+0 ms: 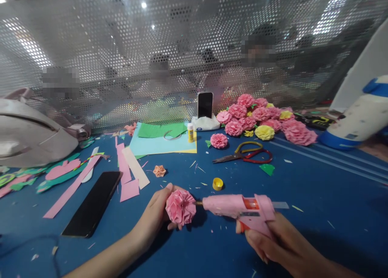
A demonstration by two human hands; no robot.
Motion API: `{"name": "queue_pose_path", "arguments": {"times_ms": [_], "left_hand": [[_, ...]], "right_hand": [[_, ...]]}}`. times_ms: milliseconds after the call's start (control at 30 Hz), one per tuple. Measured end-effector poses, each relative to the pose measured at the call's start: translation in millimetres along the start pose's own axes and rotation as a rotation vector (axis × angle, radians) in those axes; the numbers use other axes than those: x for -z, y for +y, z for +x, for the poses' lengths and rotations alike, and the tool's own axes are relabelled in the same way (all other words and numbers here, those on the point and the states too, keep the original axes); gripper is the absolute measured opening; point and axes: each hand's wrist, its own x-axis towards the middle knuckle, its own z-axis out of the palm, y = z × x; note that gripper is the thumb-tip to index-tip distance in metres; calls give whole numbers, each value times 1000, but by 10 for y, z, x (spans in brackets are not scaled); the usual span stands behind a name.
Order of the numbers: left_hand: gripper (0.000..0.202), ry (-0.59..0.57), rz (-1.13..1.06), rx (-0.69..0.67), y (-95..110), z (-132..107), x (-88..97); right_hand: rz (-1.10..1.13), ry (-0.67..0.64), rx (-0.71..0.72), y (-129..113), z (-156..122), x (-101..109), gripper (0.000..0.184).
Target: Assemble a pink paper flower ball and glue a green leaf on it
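Note:
A pink folded-paper flower (181, 207) is held in my left hand (157, 207), the fingers wrapped behind it. My right hand (273, 239) grips a pink hot glue gun (239, 205) by its handle, one finger at the orange trigger. Its metal nozzle points left and reaches the flower's right edge; whether it touches I cannot tell. A clear glue stick (280, 205) sticks out of the gun's back. Beyond my hands lie a small orange paper flower (159, 171) and a yellow cap (217, 184).
Scissors (242, 154) lie behind the glue gun, with a heap of pink and yellow paper flowers (260, 116) further back. A black phone (92, 205) and paper strips (129, 177) are at left. A glue stick tube (190, 133) stands on blue paper (151, 145). A bottle (357, 112) leans at right.

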Motion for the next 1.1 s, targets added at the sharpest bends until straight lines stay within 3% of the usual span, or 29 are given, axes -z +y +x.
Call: {"name": "queue_pose_path", "arguments": {"times_ms": [500, 833, 1100], "left_hand": [[59, 8, 9, -31, -48, -14, 3], [58, -2, 23, -69, -82, -12, 18], [60, -20, 25, -91, -97, -24, 21]], "right_hand": [[-121, 28, -20, 3, -40, 11, 50], [-229, -53, 68, -68, -3, 68, 49], [-319, -11, 102, -129, 6, 58, 52]]}}
